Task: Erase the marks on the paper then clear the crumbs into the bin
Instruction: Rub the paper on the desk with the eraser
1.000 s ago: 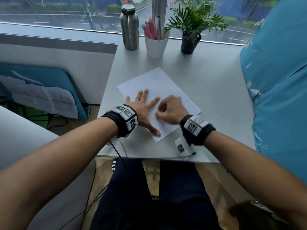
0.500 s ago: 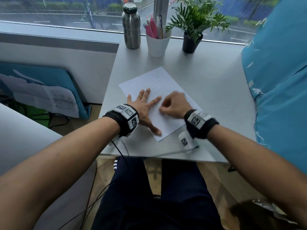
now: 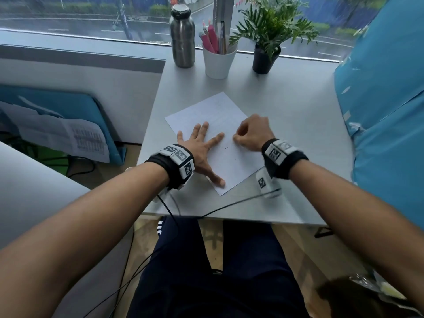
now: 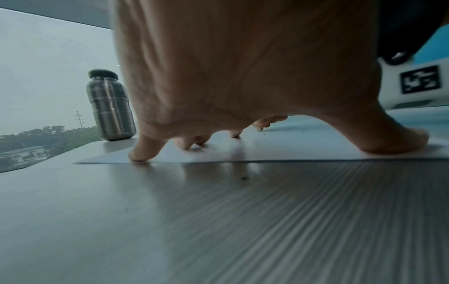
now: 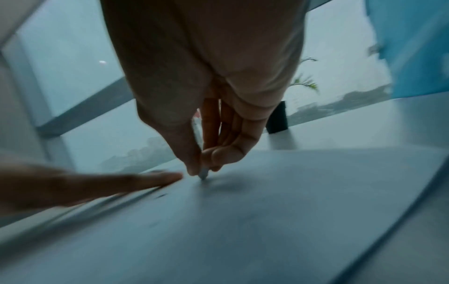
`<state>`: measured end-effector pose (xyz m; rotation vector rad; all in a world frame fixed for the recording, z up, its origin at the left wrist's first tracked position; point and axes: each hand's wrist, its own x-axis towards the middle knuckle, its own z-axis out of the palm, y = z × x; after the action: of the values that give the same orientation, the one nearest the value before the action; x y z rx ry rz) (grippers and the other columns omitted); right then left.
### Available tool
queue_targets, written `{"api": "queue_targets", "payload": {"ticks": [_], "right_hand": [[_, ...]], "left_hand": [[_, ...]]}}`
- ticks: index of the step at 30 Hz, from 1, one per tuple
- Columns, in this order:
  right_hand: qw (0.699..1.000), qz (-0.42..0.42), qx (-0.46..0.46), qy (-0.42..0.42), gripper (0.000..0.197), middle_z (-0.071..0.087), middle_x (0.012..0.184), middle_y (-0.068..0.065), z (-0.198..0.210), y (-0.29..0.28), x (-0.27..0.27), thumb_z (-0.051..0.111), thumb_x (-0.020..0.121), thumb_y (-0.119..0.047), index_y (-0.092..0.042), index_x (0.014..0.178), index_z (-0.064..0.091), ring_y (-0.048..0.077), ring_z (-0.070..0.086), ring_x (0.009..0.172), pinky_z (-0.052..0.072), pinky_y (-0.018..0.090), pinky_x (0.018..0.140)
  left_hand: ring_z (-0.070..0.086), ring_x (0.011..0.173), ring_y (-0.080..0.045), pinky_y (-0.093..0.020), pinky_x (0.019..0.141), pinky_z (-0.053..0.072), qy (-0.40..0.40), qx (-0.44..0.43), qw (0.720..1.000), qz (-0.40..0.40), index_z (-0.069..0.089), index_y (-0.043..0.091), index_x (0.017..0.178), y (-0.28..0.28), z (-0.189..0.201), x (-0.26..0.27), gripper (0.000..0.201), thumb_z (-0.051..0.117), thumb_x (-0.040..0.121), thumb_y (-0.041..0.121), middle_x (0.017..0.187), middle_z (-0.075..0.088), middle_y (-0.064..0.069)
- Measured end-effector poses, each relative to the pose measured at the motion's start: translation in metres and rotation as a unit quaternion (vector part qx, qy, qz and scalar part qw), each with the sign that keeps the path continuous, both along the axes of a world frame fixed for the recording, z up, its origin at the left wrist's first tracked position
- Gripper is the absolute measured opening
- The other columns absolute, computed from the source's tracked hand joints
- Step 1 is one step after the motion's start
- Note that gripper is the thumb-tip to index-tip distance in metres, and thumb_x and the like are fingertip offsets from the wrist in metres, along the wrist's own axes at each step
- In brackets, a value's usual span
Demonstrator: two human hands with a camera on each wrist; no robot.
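Observation:
A white sheet of paper (image 3: 220, 111) lies slanted on the grey table (image 3: 298, 134). My left hand (image 3: 202, 145) presses flat on its near left part, fingers spread (image 4: 143, 151). My right hand (image 3: 250, 131) is curled just right of the left index finger (image 5: 121, 182). Its thumb and fingers pinch a small pale eraser (image 5: 203, 173), tip down on the paper (image 5: 267, 211). A short dark mark (image 3: 226, 148) lies on the sheet between the hands. Small dark crumbs (image 4: 243, 178) lie on the table near the paper's edge.
At the back by the window stand a steel bottle (image 3: 182, 35), a white cup of pens (image 3: 219, 60) and a potted plant (image 3: 266, 56). A blue covered bulk (image 3: 385, 111) borders the table's right side. A dark object with clear plastic (image 3: 367, 292) sits on the floor, lower right.
My right hand has slid a little away from me and to the right over the paper with the eraser. The left hand stays pressed in place.

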<state>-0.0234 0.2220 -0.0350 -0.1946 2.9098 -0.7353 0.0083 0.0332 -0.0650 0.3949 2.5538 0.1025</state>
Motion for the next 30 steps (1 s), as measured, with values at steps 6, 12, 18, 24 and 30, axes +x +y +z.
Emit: {"api": "queue_targets", "payload": {"ticks": [6,12,18,24,30], "right_hand": [[0.993,0.111,-0.006,-0.046,0.015,0.074,0.075,0.005,-0.004,-0.027,0.036,0.073,0.073,-0.023,-0.008,0.075,0.076,0.018,0.069,0.071,0.054,0.026,0.071],[1.000,0.023,-0.001,0.007,0.014,0.074,0.081,0.007,-0.003,-0.008,0.001,0.072,0.072,-0.020,-0.007,0.076,0.076,0.022,0.069,0.077,0.054,0.026,0.078],[0.996,0.088,-0.005,-0.034,0.015,0.074,0.077,0.008,0.000,-0.017,0.017,0.073,0.073,-0.020,-0.006,0.075,0.076,0.021,0.069,0.073,0.054,0.034,0.076],[0.996,0.092,0.005,-0.005,0.013,0.073,0.078,0.009,-0.005,-0.028,0.025,0.069,0.074,-0.018,-0.005,0.074,0.074,0.022,0.067,0.073,0.048,0.024,0.068],[0.998,0.053,0.005,-0.019,0.016,0.075,0.081,0.008,0.002,-0.010,-0.001,0.073,0.074,-0.022,-0.007,0.078,0.077,0.019,0.069,0.077,0.051,0.026,0.076]], "left_hand": [[-0.029,0.148,-0.027,-0.071,0.113,-0.009,-0.002,-0.005,1.000,-0.006,-0.025,0.050,0.148,-0.001,-0.002,-0.002,0.156,0.062,0.028,0.099,0.157,-0.040,-0.002],[-0.028,0.148,-0.027,-0.070,0.113,-0.010,0.001,-0.002,1.000,-0.002,-0.022,0.050,0.149,0.000,-0.001,0.000,0.156,0.062,0.028,0.100,0.157,-0.039,-0.002],[-0.028,0.148,-0.026,-0.070,0.113,-0.010,0.001,-0.001,1.000,-0.006,-0.023,0.051,0.148,-0.002,-0.001,-0.001,0.155,0.062,0.028,0.099,0.157,-0.038,-0.001],[-0.029,0.148,-0.027,-0.070,0.113,-0.011,0.003,0.001,1.000,-0.005,-0.024,0.051,0.148,-0.001,-0.003,-0.001,0.156,0.063,0.028,0.099,0.157,-0.039,-0.001],[-0.029,0.148,-0.026,-0.070,0.113,-0.011,-0.003,0.004,1.000,-0.007,-0.022,0.050,0.149,-0.003,-0.001,0.000,0.155,0.063,0.029,0.099,0.158,-0.038,-0.001]]}}
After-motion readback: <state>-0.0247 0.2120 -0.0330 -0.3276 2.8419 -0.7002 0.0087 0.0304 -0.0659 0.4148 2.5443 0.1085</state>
